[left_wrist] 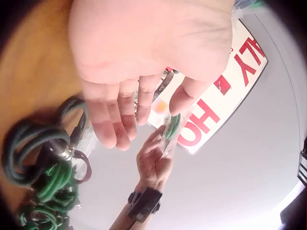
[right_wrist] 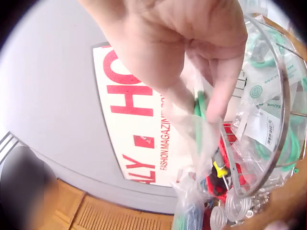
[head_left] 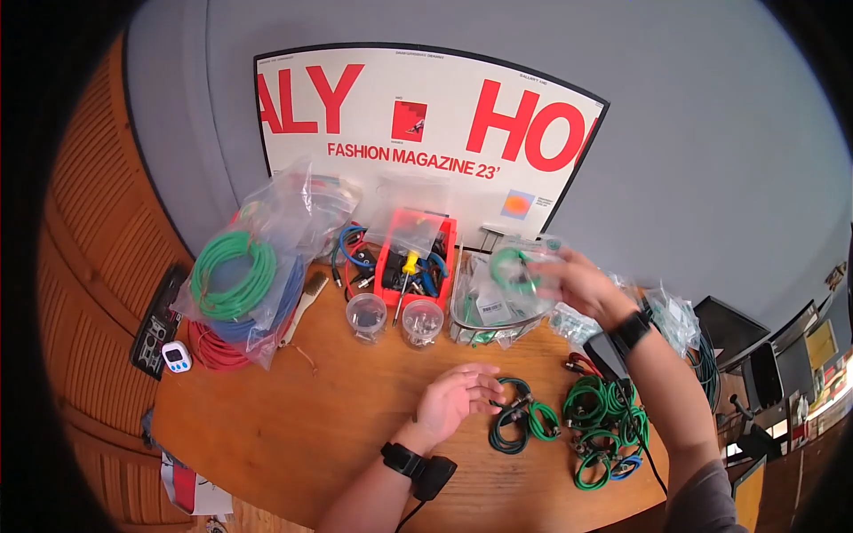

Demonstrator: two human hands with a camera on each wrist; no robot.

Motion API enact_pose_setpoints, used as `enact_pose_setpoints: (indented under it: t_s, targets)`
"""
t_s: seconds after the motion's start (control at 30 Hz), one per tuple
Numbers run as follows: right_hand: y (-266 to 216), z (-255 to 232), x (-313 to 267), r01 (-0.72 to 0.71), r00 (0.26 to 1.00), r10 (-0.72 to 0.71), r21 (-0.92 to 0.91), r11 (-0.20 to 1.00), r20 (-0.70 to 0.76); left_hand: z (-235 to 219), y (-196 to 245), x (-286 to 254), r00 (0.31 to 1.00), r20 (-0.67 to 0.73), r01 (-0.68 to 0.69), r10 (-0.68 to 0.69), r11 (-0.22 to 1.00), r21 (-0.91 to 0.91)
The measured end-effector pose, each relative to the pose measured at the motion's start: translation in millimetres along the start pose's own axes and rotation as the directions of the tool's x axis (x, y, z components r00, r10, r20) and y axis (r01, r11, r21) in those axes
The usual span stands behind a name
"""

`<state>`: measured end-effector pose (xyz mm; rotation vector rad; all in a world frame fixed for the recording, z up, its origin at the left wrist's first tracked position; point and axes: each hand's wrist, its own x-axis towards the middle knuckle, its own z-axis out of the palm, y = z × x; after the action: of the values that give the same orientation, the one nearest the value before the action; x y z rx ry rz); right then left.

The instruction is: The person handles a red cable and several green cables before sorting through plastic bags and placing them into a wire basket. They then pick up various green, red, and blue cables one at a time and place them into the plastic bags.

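Note:
My right hand (head_left: 582, 286) pinches a clear plastic bag with a coiled green cable (head_left: 513, 269) inside, raised over the wire basket (head_left: 462, 330). In the right wrist view the thumb and fingers close on the bag (right_wrist: 200, 132), and the green coil shows through the plastic. The left hand (head_left: 453, 404) hovers palm up over the table, fingers loosely bent and holding nothing. Beside its fingertips lie a dark green coiled cable (head_left: 507, 437) and a brighter green one (head_left: 543, 420). In the left wrist view, the bagged cable (left_wrist: 172, 128) appears beyond the left thumb.
Several coiled green cables (head_left: 586, 401) lie at the right. A red bin (head_left: 382, 282) with tools stands behind two clear cups (head_left: 365, 318). Bags with large green coils (head_left: 233, 275) sit at the left, near a white timer (head_left: 177, 356). A framed poster (head_left: 355, 191) leans on the wall.

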<state>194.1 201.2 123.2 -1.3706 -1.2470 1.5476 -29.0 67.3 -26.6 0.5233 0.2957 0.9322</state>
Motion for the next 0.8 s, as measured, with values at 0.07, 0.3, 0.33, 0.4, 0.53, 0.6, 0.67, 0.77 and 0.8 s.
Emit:
enact_pose_setpoints:
  t_s: [0.07, 0.3, 0.33, 0.4, 0.53, 0.6, 0.67, 0.77, 0.8]
  targets:
    - [7.2, -2.5, 37.7, -0.01, 1.0, 0.01, 0.037, 0.999, 0.003, -2.8, -0.8, 1.1, 1.0, 0.006, 0.0, 0.0, 1.0, 0.015]
    - [31.1, 33.4, 92.2, -0.087, 0.942, 0.053, -0.089, 0.992, -0.332, -3.7, -0.6, 1.2, 1.0, 0.016, 0.01, -0.011, 0.999, 0.05]
    - [28.3, 34.9, 91.3, -0.049, 0.952, 0.008, -0.127, 0.991, -0.305, -3.1, -1.1, 1.8, 1.0, 0.015, 0.012, -0.013, 0.999, 0.051]
    - [21.3, 31.6, 92.1, -0.07, 0.937, -0.018, -0.239, 0.969, -0.349, -3.7, -1.5, 1.4, 1.0, 0.009, 0.026, -0.026, 0.999, 0.042]
    - [16.7, 31.3, 82.1, -0.071, 0.906, -0.072, -0.317, 0.946, -0.416, -4.0, -2.4, 1.0, 1.0, -0.003, 0.016, -0.016, 0.999, 0.036]
    - [19.0, 30.8, 80.3, -0.046, 0.895, -0.068, -0.243, 0.969, -0.441, -3.8, -2.3, 1.8, 1.0, 0.004, 0.024, -0.024, 0.999, 0.042]
    - [25.4, 26.6, 80.7, -0.044, 0.985, 0.077, 0.206, 0.978, -0.156, -4.8, -3.7, 2.5, 1.0, 0.005, 0.017, -0.018, 0.999, 0.04]
    - [42.0, 35.0, 87.4, 0.086, 0.956, 0.008, 0.305, 0.948, -0.294, -5.9, -6.2, 2.3, 1.0, 0.008, 0.007, -0.008, 0.999, 0.037]
    - [45.1, 38.1, 87.8, 0.086, 0.955, 0.01, 0.307, 0.948, -0.297, -5.9, -6.5, 2.4, 1.0, 0.011, 0.001, -0.001, 0.999, 0.038]
